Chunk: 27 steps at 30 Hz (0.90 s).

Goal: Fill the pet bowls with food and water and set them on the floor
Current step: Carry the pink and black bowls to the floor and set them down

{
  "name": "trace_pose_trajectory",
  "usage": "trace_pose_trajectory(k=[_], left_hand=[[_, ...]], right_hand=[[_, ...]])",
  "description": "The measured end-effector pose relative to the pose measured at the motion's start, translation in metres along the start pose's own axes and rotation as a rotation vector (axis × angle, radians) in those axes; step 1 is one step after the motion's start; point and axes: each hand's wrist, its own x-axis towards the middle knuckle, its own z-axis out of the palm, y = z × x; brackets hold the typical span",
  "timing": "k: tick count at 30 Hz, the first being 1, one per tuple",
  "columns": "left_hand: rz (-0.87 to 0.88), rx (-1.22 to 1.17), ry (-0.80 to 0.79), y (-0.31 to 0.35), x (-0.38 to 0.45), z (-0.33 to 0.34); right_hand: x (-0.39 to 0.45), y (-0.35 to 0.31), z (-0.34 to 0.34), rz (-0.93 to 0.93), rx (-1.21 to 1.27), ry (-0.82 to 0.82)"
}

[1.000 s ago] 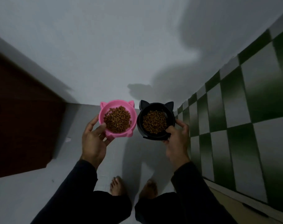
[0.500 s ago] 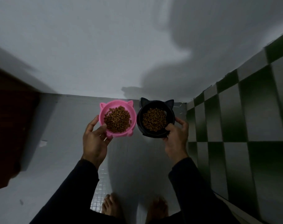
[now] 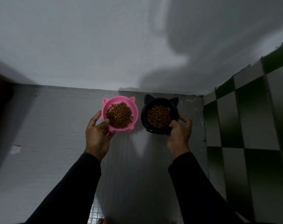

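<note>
Head view, dim light. Left hand (image 3: 97, 136) grips the near-left rim of the pink bowl (image 3: 134, 109), thumb hooked over the edge, fingers curled beneath. Right hand (image 3: 179, 135) grips the near-right rim of the black bowl (image 3: 144, 113), thumb on the rim. Both bowls have cat-ear tabs on the far side and hold brown kibble (image 3: 119, 114). Bowls sit side by side, close but apart, pink on the left, black on the right. They are low over the grey floor (image 3: 57, 126) near the white wall (image 3: 89, 46); contact with the floor cannot be judged. Green-and-white checkered tiles (image 3: 250, 126) cover the right side. Dark sleeves (image 3: 76, 188) cover both forearms.
</note>
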Motion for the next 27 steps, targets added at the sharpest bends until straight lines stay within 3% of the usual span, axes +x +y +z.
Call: trace_pose_trajectory(k=[22,27], left_hand=[[-0.040,0.074,0.017,-0.042,0.063,-0.030],[0.079,0.256,0.032,-0.044,0.072,-0.029]], right_hand=[[0.068,0.052,-0.009,0.018,-0.157,0.001],[0.074,0.054,-0.014,-0.113,-0.381,0.004]])
